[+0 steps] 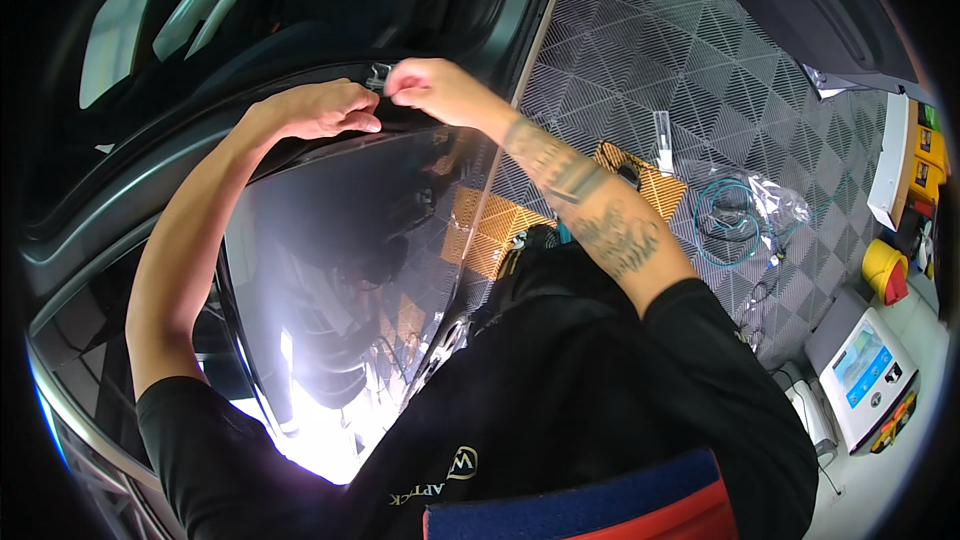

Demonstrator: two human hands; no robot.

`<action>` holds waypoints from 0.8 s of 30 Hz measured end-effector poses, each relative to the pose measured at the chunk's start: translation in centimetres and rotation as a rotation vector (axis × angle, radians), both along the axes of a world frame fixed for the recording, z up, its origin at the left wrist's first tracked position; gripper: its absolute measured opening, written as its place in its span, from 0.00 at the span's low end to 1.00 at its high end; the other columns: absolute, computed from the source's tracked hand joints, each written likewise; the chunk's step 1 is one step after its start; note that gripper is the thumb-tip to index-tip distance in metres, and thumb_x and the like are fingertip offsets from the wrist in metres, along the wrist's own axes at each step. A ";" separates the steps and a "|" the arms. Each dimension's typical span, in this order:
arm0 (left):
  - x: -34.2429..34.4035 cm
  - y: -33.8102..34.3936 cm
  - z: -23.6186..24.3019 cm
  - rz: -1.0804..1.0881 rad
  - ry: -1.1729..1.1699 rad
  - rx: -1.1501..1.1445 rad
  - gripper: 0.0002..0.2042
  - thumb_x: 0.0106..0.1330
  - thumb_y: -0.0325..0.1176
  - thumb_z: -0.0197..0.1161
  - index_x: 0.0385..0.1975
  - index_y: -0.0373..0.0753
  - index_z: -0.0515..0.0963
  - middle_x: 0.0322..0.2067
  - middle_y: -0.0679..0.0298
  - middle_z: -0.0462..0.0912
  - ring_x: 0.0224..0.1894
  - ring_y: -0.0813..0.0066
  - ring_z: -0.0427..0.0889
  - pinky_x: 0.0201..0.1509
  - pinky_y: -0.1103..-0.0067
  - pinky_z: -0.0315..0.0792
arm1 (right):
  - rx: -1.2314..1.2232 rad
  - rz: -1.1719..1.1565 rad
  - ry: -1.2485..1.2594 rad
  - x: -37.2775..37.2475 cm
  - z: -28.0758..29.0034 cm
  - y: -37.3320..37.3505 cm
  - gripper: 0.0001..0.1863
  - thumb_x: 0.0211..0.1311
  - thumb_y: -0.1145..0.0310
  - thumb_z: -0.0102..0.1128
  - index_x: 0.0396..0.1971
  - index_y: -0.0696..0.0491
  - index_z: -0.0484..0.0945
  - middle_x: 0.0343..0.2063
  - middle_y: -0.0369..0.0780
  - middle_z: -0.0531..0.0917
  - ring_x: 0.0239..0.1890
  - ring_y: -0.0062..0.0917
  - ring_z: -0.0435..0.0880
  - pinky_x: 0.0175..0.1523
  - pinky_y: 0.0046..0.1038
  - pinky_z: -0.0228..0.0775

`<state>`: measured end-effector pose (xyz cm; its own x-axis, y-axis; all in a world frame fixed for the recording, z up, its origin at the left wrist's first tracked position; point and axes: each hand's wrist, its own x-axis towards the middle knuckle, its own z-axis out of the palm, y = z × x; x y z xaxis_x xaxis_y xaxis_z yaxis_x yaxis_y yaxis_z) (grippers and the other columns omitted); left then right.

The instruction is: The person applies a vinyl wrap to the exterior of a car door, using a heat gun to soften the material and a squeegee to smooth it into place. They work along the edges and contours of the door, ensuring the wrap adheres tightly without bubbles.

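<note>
My left hand (325, 108) is closed, its fingers curled just past the far edge of a glossy dark window pane (340, 210). Close to its right, my right hand (425, 92) is also closed, fingertips pinched and slightly blurred. Between the two hands shows a small shiny, clear scrap (379, 73), too small to name. What sits inside either hand's fingers is hidden. The pane stands between my arms, in front of my chest, and mirrors my dark shape and a bright light. Beyond the hands runs the black car door frame (200, 145).
Grey patterned floor tiles (620, 20) lie to the right, with some orange ones (510, 225). On them are a teal coiled hose (722, 225) and crumpled clear plastic (782, 202). Farther right stand a white device with a screen (865, 370) and a yellow bucket (882, 268).
</note>
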<state>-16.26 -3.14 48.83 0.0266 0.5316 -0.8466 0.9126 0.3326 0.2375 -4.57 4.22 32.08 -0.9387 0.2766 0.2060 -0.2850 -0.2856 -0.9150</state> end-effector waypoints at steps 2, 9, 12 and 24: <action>-0.2 -0.9 0.5 0.029 0.021 -0.027 0.17 0.67 0.43 0.54 0.27 0.31 0.72 0.18 0.54 0.69 0.22 0.61 0.68 0.29 0.69 0.63 | 0.180 -0.038 -0.268 4.7 -1.0 0.6 0.11 0.61 0.65 0.55 0.31 0.59 0.75 0.23 0.40 0.78 0.27 0.22 0.76 0.32 0.26 0.66; -1.4 -2.4 -0.4 0.118 -0.066 0.033 0.18 0.67 0.44 0.54 0.25 0.33 0.70 0.16 0.58 0.63 0.21 0.69 0.63 0.28 0.72 0.60 | 1.187 0.968 -0.982 22.9 -7.5 -3.8 0.12 0.51 0.68 0.59 0.37 0.52 0.83 0.41 0.41 0.82 0.53 0.41 0.71 0.55 0.50 0.59; -1.6 -2.4 -0.4 0.127 -0.096 0.026 0.18 0.68 0.44 0.54 0.24 0.34 0.68 0.16 0.59 0.60 0.21 0.70 0.61 0.27 0.72 0.59 | 1.292 0.826 -1.123 23.9 -8.8 -3.5 0.11 0.50 0.70 0.62 0.36 0.54 0.83 0.37 0.40 0.82 0.47 0.37 0.76 0.50 0.43 0.65; -2.4 -3.0 -1.1 0.097 -0.136 0.090 0.19 0.69 0.45 0.51 0.27 0.33 0.69 0.18 0.55 0.67 0.23 0.65 0.67 0.30 0.71 0.63 | 1.036 0.616 -1.237 29.9 -13.1 5.6 0.30 0.58 0.49 0.55 0.48 0.61 0.73 0.39 0.51 0.82 0.45 0.41 0.81 0.47 0.39 0.73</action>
